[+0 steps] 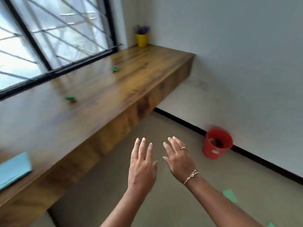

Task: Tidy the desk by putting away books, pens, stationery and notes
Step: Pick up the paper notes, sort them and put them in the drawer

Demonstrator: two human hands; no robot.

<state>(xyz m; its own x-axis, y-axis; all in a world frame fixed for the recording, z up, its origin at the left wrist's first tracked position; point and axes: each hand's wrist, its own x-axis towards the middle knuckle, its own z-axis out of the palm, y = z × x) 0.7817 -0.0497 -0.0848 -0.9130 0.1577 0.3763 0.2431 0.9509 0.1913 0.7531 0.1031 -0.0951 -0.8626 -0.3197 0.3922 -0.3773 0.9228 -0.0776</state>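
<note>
Left hand [141, 166] and right hand [178, 158] hover spread and empty at lower centre, beside the tabletop [91, 89].

Two bare forearms in view, no sleeves reaching the wrists or anything visible above them. Left hand [142, 163]: no ring, no band or watch at the wrist; fingernails short and pale, unpainted as far as the blur allows. Right hand [177, 157]: one gold-toned metal ring with a raised, decorated top [183, 148] on a finger. At the right wrist, a thin gold-toned chain bracelet of looping oval links [191, 177], with a small cluster of links or a clasp hanging at the outer side. Nails on this hand likewise short and pale.
</note>
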